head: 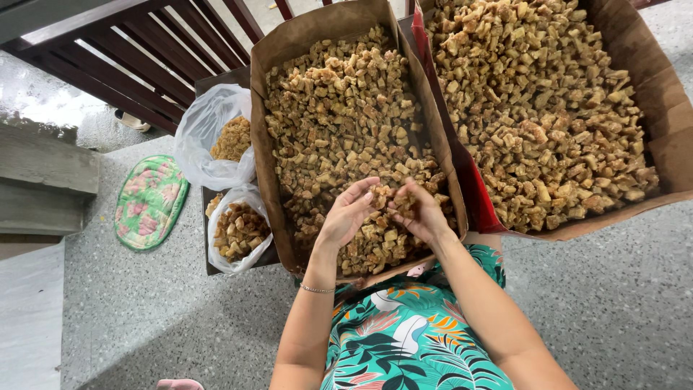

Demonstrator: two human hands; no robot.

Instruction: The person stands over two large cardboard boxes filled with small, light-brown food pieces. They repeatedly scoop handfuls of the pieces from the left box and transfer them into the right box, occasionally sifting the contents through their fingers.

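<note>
Head view, looking down: I am watching both hands working over the near end of the middle box (268, 144), a brown carton filled almost to its rim with small golden-brown fried chunks (339, 115). The left hand (346, 213) is cupping loosely, fingers curled and half open, and is cradling a few chunks against the palm. The right hand (422, 213) is mirroring it, fingers bent inward and pinching at a small clump (382, 196) that is sitting between the two hands; both are touching the pile itself.

A second, larger box (664, 94) is standing just beside on the right, equally full. To the left, two clear plastic bags are lying against the middle box: the far bag (209, 130) is holding only a small portion, the near bag (234, 231) a somewhat larger one, and both are gaping open.

Judged by quantity, the work is standing at an early stage: two modest bagfuls are appearing as done, while both boxes are remaining nearly brimful.

A green floral mat (150, 202) is lying on the speckled floor (613, 303) well apart to the left, below a dark railing (144, 58)
</note>
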